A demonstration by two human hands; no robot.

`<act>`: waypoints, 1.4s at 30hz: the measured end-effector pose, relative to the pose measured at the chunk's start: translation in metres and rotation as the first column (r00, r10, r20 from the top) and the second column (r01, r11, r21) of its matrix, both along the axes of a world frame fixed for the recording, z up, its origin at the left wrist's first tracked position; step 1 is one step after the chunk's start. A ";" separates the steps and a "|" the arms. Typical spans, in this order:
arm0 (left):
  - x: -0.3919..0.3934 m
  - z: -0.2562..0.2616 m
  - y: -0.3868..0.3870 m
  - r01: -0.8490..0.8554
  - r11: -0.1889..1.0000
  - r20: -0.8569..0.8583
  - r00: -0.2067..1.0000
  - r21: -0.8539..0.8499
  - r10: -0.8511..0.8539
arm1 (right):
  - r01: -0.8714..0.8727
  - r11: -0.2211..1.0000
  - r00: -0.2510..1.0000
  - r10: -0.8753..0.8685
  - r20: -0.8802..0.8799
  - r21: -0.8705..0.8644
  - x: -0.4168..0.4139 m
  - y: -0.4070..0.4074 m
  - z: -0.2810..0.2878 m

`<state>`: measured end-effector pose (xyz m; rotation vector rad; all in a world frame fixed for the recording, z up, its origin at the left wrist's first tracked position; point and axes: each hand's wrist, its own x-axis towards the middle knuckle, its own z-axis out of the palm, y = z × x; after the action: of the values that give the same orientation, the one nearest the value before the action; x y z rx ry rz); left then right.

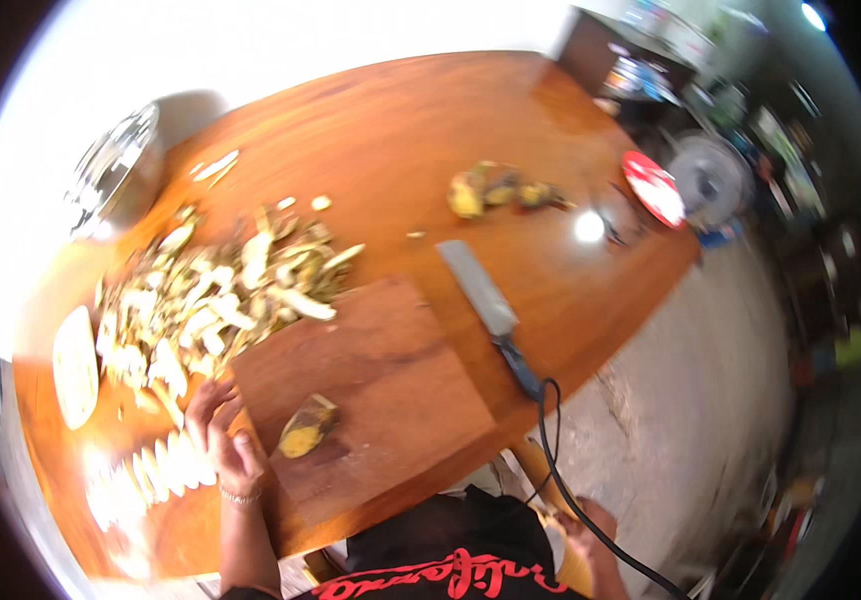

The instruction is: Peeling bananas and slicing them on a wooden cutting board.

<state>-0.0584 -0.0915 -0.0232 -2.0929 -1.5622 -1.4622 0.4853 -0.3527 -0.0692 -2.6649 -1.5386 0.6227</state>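
My left hand rests at the left edge of a wooden cutting board, fingers apart and holding nothing. On the board lies a piece of yellow-brown produce, its kind unclear. A large heap of pale peelings spreads beyond my left hand. Right of the board, a broad-bladed knife with a dark handle lies on the table. My right hand is low at the right, beside my body and below the table's edge, near a black cable; its fingers are blurred and partly hidden.
On the wooden table are a metal bowl at far left, a pale oval piece, a row of pale slices, more produce and a red dish. The black cable hangs at right.
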 end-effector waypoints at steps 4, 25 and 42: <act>-0.010 0.016 -0.007 0.024 0.996 -0.062 0.998 -0.084 -0.029 | 0.072 0.933 0.991 -0.108 -0.085 -0.352 -0.006 -0.001 0.006; 0.001 -0.003 0.014 0.167 0.986 0.151 0.974 0.015 -0.168 | -0.643 0.677 0.765 0.580 -0.279 -0.357 0.006 0.263 -0.045; 0.005 0.000 0.021 0.192 0.981 0.105 0.976 -0.011 -0.189 | -0.496 0.838 0.853 0.420 -0.308 -0.230 0.007 0.202 -0.069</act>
<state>-0.0539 -0.0702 -0.0232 -2.2680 -1.4508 -1.6475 0.4922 -0.1511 -0.1382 -2.2562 -2.1732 1.2504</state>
